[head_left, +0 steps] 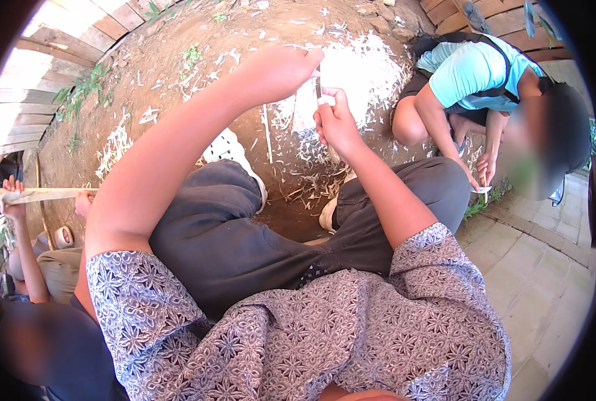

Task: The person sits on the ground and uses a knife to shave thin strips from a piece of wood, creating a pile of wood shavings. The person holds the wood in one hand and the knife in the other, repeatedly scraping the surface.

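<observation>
My right hand is closed round the handle of a knife, its fingers wrapped and the thumb up. The narrow dark blade points away from me toward my left hand. My left hand reaches out farther, its fingers closed near the blade's tip. What it grips is lost against the bright ground behind it. Both hands are above a heap of pale shavings, overexposed to white in its middle. A thin pale stick lies on the soil below my left forearm.
At the right a person in a turquoise shirt crouches, working a small pale piece with both hands. Another person at the left holds a long pale strip. Wooden boards edge the brown soil; paving lies at the right.
</observation>
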A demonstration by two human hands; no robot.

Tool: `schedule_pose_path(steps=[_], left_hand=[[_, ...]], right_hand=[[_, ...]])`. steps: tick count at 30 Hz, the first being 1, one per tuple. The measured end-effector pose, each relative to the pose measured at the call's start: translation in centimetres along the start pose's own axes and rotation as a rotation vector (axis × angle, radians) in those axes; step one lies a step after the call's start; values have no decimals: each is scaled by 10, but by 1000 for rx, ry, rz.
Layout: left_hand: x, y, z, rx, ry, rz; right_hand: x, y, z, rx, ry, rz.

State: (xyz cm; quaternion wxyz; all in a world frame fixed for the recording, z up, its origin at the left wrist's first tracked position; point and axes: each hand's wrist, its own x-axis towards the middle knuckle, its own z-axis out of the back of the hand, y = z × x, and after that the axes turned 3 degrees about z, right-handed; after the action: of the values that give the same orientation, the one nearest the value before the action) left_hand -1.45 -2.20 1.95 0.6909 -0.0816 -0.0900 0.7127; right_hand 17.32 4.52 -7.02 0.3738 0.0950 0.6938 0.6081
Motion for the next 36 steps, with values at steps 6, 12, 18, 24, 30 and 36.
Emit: schedule_pose_path(steps=[6, 12, 18, 24, 30, 36], left_hand=[[2, 11, -8, 38, -53, -51], [-3, 7, -15, 41, -167, -59], [-4, 14, -7, -1, -112, 27], [0, 19, -15, 2, -126, -28], [-3, 5, -6, 27, -100, -43], [-1, 16, -11, 0, -127, -45]], right_hand=[[15, -32, -1, -271, -76, 134], [9, -58, 8, -539, -146, 228], [-13, -69, 29, -570, -99, -199], [9, -20, 12, 4, -184, 2], [34, -10, 0, 57, -88, 100], [39, -15, -7, 99, -96, 172]])
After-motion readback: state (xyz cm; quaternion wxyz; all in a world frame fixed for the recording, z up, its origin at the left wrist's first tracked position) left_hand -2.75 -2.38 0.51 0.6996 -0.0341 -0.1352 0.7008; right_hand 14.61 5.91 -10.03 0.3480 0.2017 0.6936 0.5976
